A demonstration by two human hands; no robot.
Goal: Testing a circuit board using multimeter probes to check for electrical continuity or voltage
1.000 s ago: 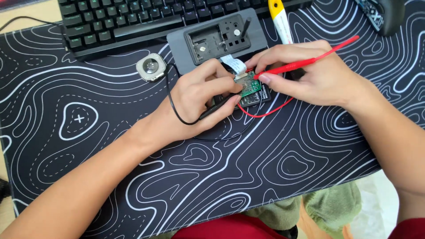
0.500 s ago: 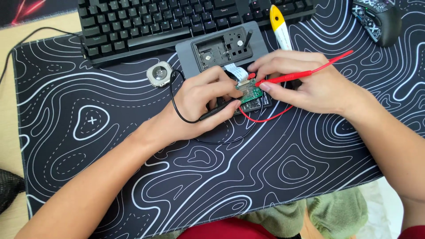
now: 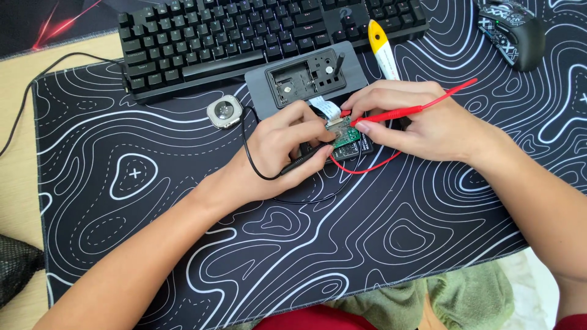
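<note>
Circuit board (image 3: 346,135) beneath hands; grey casing (image 3: 263,85), keyboard (image 3: 202,36) behind.

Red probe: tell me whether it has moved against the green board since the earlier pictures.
No. The red probe has its tip at the green board, same as before.

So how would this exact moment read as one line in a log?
left hand: holds black probe | right hand: holds red probe | both tips at green circuit board | grey case open behind | surface: patterned desk mat
</note>
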